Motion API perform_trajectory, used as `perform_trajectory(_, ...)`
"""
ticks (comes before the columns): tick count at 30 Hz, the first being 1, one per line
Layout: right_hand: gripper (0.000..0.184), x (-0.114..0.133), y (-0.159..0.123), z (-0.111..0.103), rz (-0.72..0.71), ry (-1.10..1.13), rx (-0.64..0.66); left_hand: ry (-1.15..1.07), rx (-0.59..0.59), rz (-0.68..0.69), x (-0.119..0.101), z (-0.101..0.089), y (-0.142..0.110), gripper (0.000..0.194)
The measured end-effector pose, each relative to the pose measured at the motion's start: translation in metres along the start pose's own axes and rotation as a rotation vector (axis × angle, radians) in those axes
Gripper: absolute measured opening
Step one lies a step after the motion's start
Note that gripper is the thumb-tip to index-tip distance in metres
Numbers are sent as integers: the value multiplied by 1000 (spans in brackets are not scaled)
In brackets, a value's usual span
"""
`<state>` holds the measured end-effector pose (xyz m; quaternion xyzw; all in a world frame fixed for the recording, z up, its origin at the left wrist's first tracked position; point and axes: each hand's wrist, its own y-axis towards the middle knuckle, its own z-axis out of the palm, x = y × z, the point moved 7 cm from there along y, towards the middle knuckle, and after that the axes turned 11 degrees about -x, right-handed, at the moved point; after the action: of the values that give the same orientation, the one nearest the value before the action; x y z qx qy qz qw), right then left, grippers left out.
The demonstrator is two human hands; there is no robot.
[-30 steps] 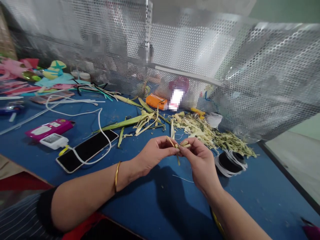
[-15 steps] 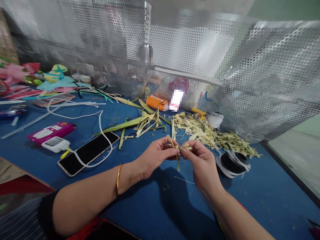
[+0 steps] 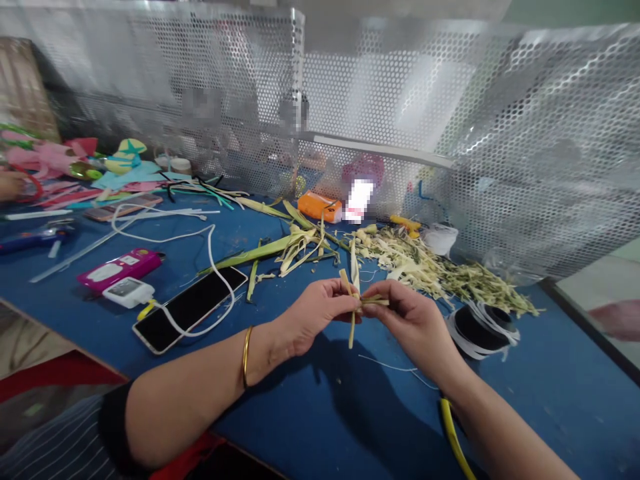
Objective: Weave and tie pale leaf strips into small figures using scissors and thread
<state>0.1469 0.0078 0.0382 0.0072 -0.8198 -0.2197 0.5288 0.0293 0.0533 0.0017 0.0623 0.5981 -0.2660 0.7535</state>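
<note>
Above the blue table, my left hand point(image 3: 317, 313) pinches a few narrow, pale yellow-green plant strips point(image 3: 351, 331) where they cross. One strip runs up and down past the fingertips, while another points right. My right hand point(image 3: 407, 320) closes its thumb and fingers on the same strips from the other side, its fingertips almost touching the left ones. Parts of the crossing are hidden by the fingers. Behind the hands lie long green and cream leaves point(image 3: 255, 253) and a heap of shredded pale leaf strips point(image 3: 405, 257). A thin white thread point(image 3: 387, 365) rests below the hands.
A black spool with white cord point(image 3: 483, 330) stands by my right wrist. At left are a phone point(image 3: 190, 310), a white cable, a magenta device point(image 3: 120, 269) and coloured craft pieces. An orange packet point(image 3: 320, 207) sits before the perforated metal screen point(image 3: 380, 87). Someone's hand shows at far left.
The view has shifted, so things on the table sit further right. The crossed strips have turned slightly in my fingers, the lower end now hanging further left. Both hands keep their pinch.
</note>
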Motion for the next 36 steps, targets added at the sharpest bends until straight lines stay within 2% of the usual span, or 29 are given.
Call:
perform_trajectory(6,10,10,-2,-2,-157,-243,28,48,20,85,-6,1,0,12)
perform_trajectory(10,16,8,-3,2,-157,-300,102,45,85,103,-7,6,-2,15)
perform_trajectory(13,16,8,-5,0,-201,-347,52,36,68,79,-5,4,-1,15)
perform_trajectory(18,13,20,-10,2,-413,-467,-13,50,71,-11,1,1,1,12)
perform_trajectory(21,12,23,-12,4,-453,-488,-45,51,56,2,0,-1,3,10)
perform_trajectory(24,10,19,-9,2,-376,-448,-45,62,-12,18,0,-5,5,7)
perform_trajectory(28,18,4,-3,-18,-148,-415,13,80,-86,7,3,-10,9,5)
perform_trajectory(31,5,-15,-12,-24,-21,-567,268,82,-151,48,0,-15,11,5)
perform_trajectory(33,5,-26,-24,-22,30,-653,415,69,-184,73,-3,-17,11,7)
perform_trajectory(36,10,-36,-38,-13,42,-754,495,36,-194,43,-2,-17,11,7)
